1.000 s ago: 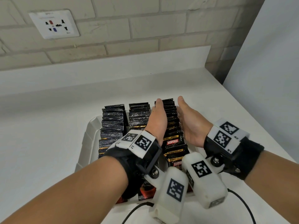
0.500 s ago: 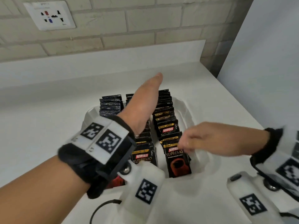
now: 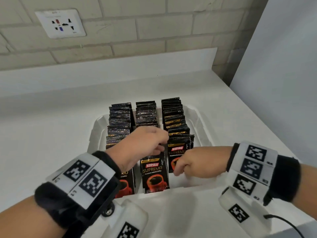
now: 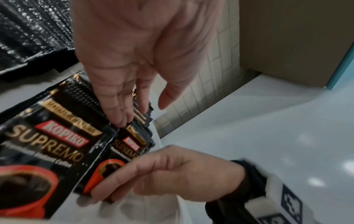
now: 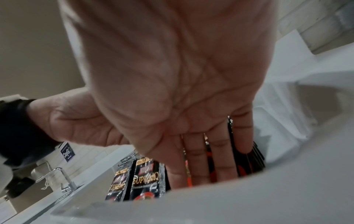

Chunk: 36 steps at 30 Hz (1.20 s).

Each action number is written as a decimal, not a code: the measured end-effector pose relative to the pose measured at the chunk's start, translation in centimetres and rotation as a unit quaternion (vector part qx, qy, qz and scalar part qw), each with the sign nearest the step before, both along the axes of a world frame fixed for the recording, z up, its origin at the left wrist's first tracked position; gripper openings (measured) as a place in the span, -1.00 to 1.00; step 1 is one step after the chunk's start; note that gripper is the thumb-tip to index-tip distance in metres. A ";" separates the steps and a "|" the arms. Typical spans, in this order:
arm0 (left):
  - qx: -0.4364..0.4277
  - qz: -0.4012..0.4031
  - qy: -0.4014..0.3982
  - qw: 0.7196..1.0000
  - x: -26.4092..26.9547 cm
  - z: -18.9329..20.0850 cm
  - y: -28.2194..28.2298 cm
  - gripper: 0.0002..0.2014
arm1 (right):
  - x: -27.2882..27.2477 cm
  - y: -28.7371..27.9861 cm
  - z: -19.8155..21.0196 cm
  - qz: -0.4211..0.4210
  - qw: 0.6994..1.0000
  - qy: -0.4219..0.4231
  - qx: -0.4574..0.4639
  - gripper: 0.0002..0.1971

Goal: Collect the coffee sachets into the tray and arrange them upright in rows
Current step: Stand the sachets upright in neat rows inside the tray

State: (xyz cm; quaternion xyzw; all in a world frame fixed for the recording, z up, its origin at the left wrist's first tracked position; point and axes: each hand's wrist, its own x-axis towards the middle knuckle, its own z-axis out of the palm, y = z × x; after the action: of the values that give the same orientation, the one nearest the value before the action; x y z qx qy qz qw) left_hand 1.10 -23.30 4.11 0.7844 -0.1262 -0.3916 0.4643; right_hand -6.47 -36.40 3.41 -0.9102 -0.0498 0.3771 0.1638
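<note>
A white tray (image 3: 96, 127) on the counter holds three rows of black Kopiko Supremo sachets standing upright. My left hand (image 3: 145, 143) hovers over the middle row; in the left wrist view its fingers (image 4: 120, 115) point down and touch the top edge of that row's front sachet (image 3: 154, 174), thumb held apart. My right hand (image 3: 197, 162) reaches in from the right. Its straight fingers (image 5: 210, 159) lie flat against the face of the right row's front sachet (image 3: 178, 149). The left row (image 3: 120, 121) stands untouched, its near end hidden by my left wrist.
The tray sits on a white counter (image 3: 51, 126) against a brick wall with a socket plate (image 3: 60, 23). A white panel (image 3: 283, 66) closes off the right side. A black cable (image 3: 284, 222) trails near the counter's front edge. A tap (image 5: 63, 177) shows far left.
Both hands left the sides of the right row. My left hand rose, then dropped onto the middle row. My right hand swung round to the front of the right row.
</note>
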 end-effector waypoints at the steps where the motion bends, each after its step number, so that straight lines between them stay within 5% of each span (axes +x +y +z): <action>1: 0.012 0.001 0.004 1.000 -0.3 -0.1 -0.1 -0.92 | 0.0 -0.1 -0.1 -0.003 1.000 -0.002 0.007 -0.62; 5: 0.031 0.015 -0.011 0.999 -1.0 -0.1 -1.1 -0.93 | -0.4 -0.7 -0.2 -0.030 0.998 -0.004 0.050 -0.62; 10: 0.032 -0.002 -0.062 0.998 -0.4 0.1 -2.1 -0.51 | -0.9 -1.3 -0.5 -0.068 0.993 -0.011 0.100 -0.63; 12: 0.027 0.008 -0.046 0.999 -0.2 0.0 -2.4 -0.49 | -1.0 -1.7 -0.3 -0.079 0.989 -0.012 0.121 -0.64; 14: 0.007 0.038 -0.010 0.999 0.0 -0.2 -2.7 -0.69 | -1.2 -2.1 0.5 -0.113 0.981 -0.018 0.155 -0.67; 15: -0.008 0.051 0.007 0.999 -0.1 -0.1 -2.8 -0.88 | -1.2 -2.4 1.0 -0.147 0.971 -0.028 0.185 -0.69; 17: -0.048 0.069 0.043 0.996 -0.3 -0.1 -3.4 -0.74 | -1.3 -3.0 1.6 -0.246 0.933 -0.094 0.246 -0.71; 20: -0.065 0.088 0.042 0.993 -0.7 0.1 -4.0 -0.64 | -1.4 -3.9 1.3 -0.439 0.815 -0.203 0.320 -0.81; 23: -0.088 0.118 0.084 0.986 -0.1 -0.9 -4.8 -0.66 | -1.4 -3.7 0.3 -0.526 0.732 -0.161 0.402 -0.65; 29: -0.110 0.143 0.132 0.975 0.0 -1.2 -5.6 -0.44 | -0.3 -2.3 -0.8 -0.572 0.694 -0.065 0.431 -0.28; 36: -0.128 0.162 0.165 0.964 0.1 -2.2 -6.3 -0.44 | 0.7 -1.1 -1.7 -0.584 0.669 -0.050 0.456 -0.67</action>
State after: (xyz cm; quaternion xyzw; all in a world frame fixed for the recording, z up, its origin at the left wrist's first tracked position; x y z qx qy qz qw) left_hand 1.25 -29.57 1.93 0.6525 0.0316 -0.4161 0.6325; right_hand -5.72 -37.54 1.66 -0.5821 0.3183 0.0886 0.7429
